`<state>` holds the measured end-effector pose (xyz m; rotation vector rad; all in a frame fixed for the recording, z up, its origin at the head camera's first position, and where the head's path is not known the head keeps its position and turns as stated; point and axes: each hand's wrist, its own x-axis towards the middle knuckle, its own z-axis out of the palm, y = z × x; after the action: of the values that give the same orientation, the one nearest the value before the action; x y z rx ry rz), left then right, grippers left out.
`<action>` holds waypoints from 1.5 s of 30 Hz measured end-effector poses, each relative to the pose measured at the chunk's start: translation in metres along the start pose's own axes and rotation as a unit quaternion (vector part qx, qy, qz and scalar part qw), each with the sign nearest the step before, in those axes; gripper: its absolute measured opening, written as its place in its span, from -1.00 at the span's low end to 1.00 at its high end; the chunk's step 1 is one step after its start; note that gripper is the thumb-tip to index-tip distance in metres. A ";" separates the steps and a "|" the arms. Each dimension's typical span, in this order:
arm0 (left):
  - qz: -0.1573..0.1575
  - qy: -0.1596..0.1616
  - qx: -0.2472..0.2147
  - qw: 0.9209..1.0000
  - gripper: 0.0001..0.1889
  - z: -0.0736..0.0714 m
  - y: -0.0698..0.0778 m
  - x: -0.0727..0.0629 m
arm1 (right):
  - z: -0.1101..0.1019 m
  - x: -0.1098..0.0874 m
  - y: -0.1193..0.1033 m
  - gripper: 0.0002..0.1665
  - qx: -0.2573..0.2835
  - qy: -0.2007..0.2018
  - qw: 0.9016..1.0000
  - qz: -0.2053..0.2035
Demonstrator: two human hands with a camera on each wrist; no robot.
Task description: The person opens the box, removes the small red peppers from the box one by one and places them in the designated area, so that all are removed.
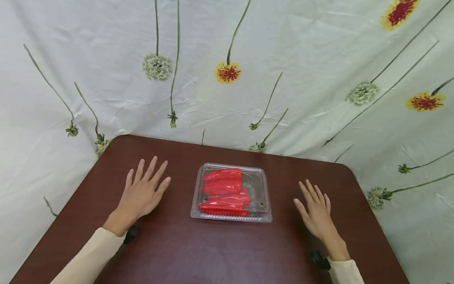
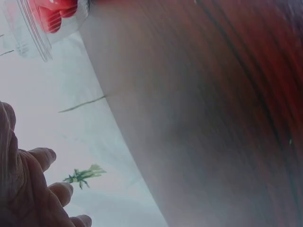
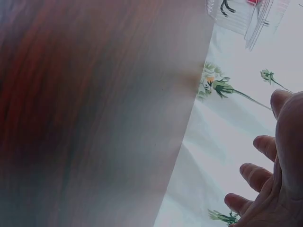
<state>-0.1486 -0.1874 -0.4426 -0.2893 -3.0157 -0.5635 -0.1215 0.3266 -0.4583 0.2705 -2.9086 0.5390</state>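
Dark reddish-brown table (image 1: 227,252) bearing a clear rectangular plastic box (image 1: 257,189) of glossy red peppers (image 1: 222,186), with white flower-printed cloth (image 1: 198,90) behind it, the left hand (image 1: 143,193) to its left and right hand (image 1: 317,213) to its right, fingers (image 1: 150,169) released.

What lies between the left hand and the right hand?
The clear box, with red items inside, lies on the table between the left hand and the right hand; the head view shows this.

We have room over the tabletop (image 1: 213,252) in front of the plastic box (image 1: 256,187), and between its sides and the left hand (image 1: 140,196) and right hand (image 1: 317,215); behind it, past a strip of tabletop, the flowered cloth (image 1: 213,106) bars us.
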 end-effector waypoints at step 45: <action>0.043 0.010 -0.073 0.996 -0.33 0.033 0.056 -0.021 | 0.017 0.020 -0.054 -0.26 0.128 -0.001 0.989 -0.079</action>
<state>-0.1178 -0.1283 -0.4553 -0.4177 -2.9305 -0.7767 -0.1318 0.2682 -0.4522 0.5287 -2.7839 0.8835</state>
